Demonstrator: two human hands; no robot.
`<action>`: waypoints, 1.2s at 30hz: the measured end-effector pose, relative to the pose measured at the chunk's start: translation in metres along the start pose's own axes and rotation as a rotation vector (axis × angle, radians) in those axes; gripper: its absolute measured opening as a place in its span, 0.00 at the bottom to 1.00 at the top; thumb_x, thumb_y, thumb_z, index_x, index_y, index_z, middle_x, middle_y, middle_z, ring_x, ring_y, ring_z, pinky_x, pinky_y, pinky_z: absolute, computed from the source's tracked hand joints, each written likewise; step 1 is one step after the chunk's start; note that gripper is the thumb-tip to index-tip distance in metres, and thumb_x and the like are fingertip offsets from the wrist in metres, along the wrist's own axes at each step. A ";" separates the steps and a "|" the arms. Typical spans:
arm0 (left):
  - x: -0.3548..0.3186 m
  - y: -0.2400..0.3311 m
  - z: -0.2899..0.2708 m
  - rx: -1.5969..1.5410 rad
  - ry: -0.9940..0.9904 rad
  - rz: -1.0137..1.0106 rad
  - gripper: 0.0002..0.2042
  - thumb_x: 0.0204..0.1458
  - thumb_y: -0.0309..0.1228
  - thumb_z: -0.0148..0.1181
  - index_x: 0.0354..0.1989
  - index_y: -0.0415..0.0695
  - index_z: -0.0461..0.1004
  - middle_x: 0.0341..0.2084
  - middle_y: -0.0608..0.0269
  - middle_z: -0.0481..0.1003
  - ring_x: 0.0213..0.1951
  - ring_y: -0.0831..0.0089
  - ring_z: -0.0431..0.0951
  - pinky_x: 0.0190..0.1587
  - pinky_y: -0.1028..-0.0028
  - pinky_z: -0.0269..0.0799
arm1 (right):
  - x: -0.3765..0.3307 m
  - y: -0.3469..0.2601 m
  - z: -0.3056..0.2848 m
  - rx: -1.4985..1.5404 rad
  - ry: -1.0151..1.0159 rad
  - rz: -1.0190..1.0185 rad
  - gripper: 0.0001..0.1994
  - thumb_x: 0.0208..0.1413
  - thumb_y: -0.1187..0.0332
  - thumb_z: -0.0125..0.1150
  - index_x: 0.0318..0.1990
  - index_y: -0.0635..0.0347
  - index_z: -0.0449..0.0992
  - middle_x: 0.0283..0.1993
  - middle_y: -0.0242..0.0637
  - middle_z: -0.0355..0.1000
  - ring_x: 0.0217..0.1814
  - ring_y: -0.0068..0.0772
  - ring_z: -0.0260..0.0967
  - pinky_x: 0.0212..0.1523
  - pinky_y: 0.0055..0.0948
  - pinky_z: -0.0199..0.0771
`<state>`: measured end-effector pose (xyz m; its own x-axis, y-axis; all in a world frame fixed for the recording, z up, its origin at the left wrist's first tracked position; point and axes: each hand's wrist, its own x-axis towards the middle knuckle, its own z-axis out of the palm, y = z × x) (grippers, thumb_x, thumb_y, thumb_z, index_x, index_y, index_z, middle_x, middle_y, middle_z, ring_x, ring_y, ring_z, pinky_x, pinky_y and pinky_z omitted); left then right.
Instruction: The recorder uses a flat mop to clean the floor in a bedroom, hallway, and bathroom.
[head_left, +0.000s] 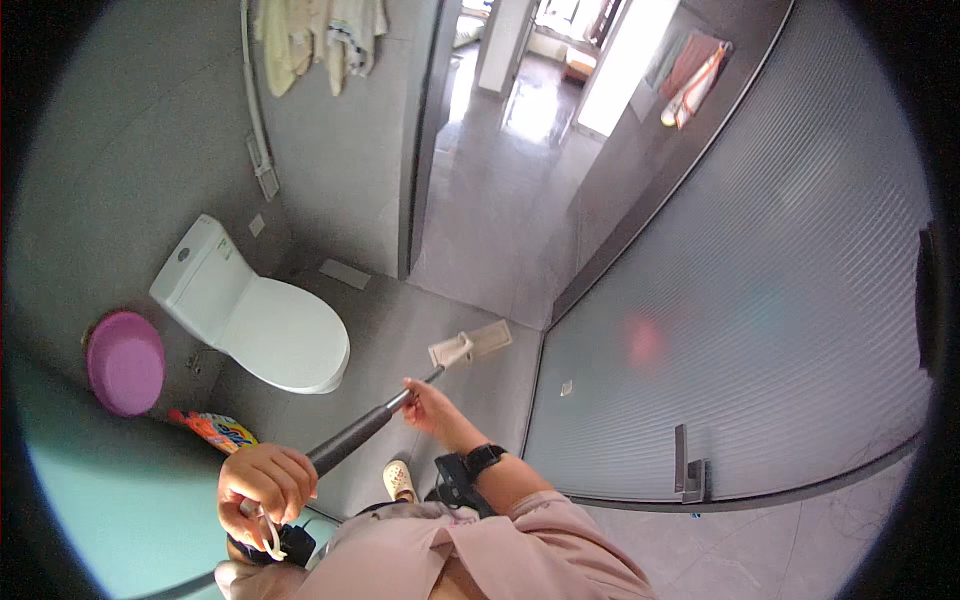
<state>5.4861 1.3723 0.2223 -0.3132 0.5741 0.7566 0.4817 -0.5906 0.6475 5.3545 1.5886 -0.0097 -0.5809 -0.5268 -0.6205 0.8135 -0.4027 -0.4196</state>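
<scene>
A flat mop with a dark grey handle (pixel 352 441) runs slantwise across the lower middle. My left hand (pixel 268 487) is closed around its upper end, at the lower left. A pale loop (pixel 267 532) shows under that hand's fingers; whether it belongs to the handle I cannot tell. Farther down the pole, my right hand (pixel 430 408) grips the thinner metal part. The beige rectangular mop head (pixel 488 340) lies on the grey tiled floor just ahead of the right hand, between the toilet and the glass partition.
To the left stands a white toilet (pixel 290 335), with a purple basin (pixel 126 362) against the wall and a colourful bag (pixel 222 430) nearby. Ribbed glass (pixel 740 300) with a handle borders the right. A doorway opens ahead; cloths (pixel 320 40) hang at the upper left.
</scene>
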 end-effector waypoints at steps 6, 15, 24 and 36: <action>0.083 -0.052 -0.071 0.027 -0.294 -0.248 0.21 0.42 0.48 0.52 0.12 0.43 0.61 0.13 0.66 0.63 0.18 0.67 0.64 0.34 0.68 0.57 | 0.037 -0.097 -0.007 0.086 -0.011 -0.083 0.13 0.44 0.63 0.54 0.13 0.53 0.62 0.10 0.31 0.61 0.09 0.25 0.57 0.10 0.21 0.56; 0.159 -0.143 -0.163 0.332 0.141 -1.039 0.15 0.37 0.30 0.55 0.38 0.45 0.72 0.20 0.67 0.70 0.28 0.74 0.69 0.53 0.63 0.43 | 0.139 -0.235 -0.067 0.249 -0.111 0.016 0.08 0.48 0.67 0.48 0.20 0.57 0.65 0.20 0.39 0.68 0.19 0.33 0.65 0.19 0.27 0.68; 0.176 -0.223 -0.158 0.525 0.717 -1.929 0.30 0.34 0.22 0.56 0.51 0.38 0.57 0.38 0.52 0.68 0.43 0.67 0.68 0.45 0.73 0.61 | 0.210 -0.272 -0.111 0.064 -0.144 0.423 0.06 0.47 0.67 0.41 0.28 0.58 0.64 0.27 0.41 0.68 0.27 0.36 0.66 0.27 0.31 0.68; 0.144 -0.362 -0.218 0.467 0.754 -1.878 0.28 0.31 0.28 0.64 0.46 0.38 0.64 0.33 0.56 0.72 0.35 0.77 0.71 0.38 0.78 0.66 | 0.293 -0.406 -0.161 0.068 0.292 0.340 0.08 0.43 0.74 0.41 0.33 0.65 0.57 0.21 0.41 0.62 0.19 0.41 0.67 0.17 0.38 0.70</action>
<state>5.0882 1.5453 0.1169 -0.7009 -0.1909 -0.6872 -0.6630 0.5295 0.5291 4.8587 1.7187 -0.1275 -0.2409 -0.4079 -0.8807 0.9472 -0.2969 -0.1216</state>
